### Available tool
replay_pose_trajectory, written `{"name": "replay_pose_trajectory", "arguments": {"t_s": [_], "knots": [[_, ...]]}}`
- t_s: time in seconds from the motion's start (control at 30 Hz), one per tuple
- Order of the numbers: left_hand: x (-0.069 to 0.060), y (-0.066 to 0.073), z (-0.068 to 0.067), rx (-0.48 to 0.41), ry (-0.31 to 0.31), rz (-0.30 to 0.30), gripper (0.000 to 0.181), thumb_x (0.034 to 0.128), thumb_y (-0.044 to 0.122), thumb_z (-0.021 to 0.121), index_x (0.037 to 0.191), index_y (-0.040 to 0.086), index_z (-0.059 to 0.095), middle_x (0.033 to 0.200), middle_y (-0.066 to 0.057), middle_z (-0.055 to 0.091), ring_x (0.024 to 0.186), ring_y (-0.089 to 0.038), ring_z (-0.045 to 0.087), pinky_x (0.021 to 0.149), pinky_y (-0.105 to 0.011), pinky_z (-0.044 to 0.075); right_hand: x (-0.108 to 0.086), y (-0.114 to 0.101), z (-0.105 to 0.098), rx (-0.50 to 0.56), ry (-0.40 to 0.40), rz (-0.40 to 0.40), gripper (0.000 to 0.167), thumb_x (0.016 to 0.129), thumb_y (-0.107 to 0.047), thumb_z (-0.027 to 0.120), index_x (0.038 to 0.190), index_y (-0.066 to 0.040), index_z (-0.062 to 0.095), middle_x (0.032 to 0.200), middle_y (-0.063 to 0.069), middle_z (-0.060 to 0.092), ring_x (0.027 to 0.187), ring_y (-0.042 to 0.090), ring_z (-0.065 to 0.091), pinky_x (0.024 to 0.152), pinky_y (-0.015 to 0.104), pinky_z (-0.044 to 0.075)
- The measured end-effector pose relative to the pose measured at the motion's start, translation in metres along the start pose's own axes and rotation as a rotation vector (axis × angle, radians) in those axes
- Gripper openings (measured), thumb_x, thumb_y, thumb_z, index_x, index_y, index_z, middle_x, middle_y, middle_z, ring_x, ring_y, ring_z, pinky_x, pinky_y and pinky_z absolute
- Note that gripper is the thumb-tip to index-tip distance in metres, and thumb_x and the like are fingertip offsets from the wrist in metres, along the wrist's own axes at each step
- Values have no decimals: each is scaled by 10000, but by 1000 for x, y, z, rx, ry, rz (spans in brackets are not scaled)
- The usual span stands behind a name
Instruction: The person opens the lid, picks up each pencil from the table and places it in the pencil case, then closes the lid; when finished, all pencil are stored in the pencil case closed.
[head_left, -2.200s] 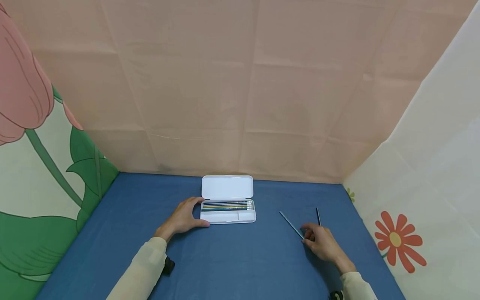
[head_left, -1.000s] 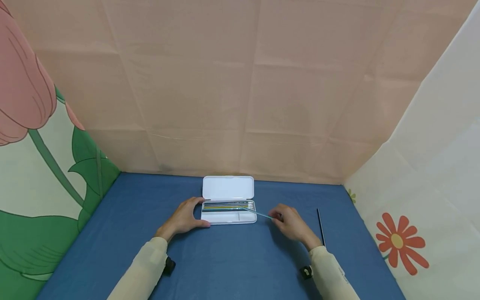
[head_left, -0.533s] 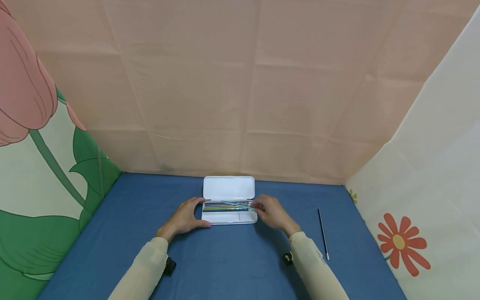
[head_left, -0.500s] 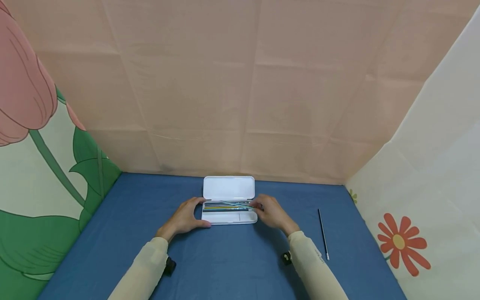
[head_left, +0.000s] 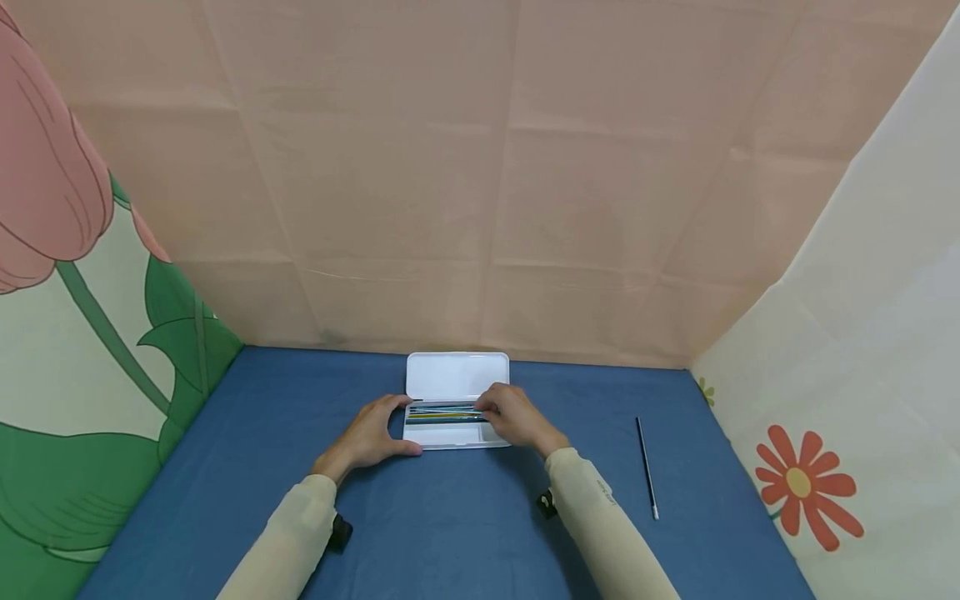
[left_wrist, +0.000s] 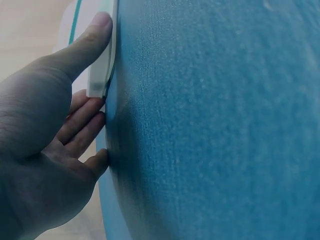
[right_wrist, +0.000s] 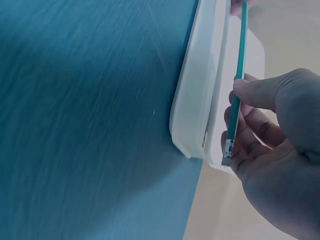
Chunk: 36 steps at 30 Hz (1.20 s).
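A white pencil case [head_left: 442, 436] lies with its lid [head_left: 457, 375] raised at the back of the blue cloth. Several pencils [head_left: 442, 420] lie lengthwise in its rear compartment. My left hand [head_left: 366, 435] holds the case's left end, thumb at the front corner and fingers at the back. Over the case's right half, my right hand [head_left: 516, 417] pinches a teal pencil [right_wrist: 241, 55] between thumb and fingers. In the right wrist view its eraser end [right_wrist: 228, 150] points back toward the palm. The right fingers hide the right ends of the pencils in the case.
One dark pencil [head_left: 646, 468] lies alone on the blue cloth [head_left: 450, 525] to the right, its pale end toward the front. A beige backdrop [head_left: 480, 208] rises just behind the case. Flower-printed side panels [head_left: 885, 400] flank the table.
From the right part of the table, my right hand has carried the teal pencil leftward to the case, and the pencil now lies nearly parallel to the others. My left hand stays in place.
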<state>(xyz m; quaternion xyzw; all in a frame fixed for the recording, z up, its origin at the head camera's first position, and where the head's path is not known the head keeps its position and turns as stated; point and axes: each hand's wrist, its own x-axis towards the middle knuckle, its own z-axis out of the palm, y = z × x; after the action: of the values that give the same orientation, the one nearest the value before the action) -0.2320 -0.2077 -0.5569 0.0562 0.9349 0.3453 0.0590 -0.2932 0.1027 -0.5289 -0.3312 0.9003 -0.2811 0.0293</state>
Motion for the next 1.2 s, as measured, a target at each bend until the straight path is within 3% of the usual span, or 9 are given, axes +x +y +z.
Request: {"name": "replay_pose_trajectory", "arguments": {"t_s": [0.47,0.77,1.2], "knots": [[-1,1,0,-18,-1,1,1000,835,457,1021,1636,86,553,1715,-214,536,1598,-476,490,1315,-732,397,17,-5,12,5,-50,17,220,1081,18,670,1199,-32,849,1132,115,803,1067,252,752,1008,483,660],[1,0,1,-15,-7,-11,1006,838,471,1016,1645,97,546,1723,-212,528,1608,-479,478,1316,-733,397,21,-6,19,-44,-63,21,233,1077,23,674,1212,-38,854,1120,110,800,1058,250,753,996,450,660],[0,0,1,-15,-7,-7,1006,838,470,1016,1646,97,546,1730,-220,517,1615,-487,469,1319,-737,390,21,-3,23,-55,-40,17,240,1063,24,701,1219,-54,865,1124,102,812,1060,242,754,1010,455,659]]}}
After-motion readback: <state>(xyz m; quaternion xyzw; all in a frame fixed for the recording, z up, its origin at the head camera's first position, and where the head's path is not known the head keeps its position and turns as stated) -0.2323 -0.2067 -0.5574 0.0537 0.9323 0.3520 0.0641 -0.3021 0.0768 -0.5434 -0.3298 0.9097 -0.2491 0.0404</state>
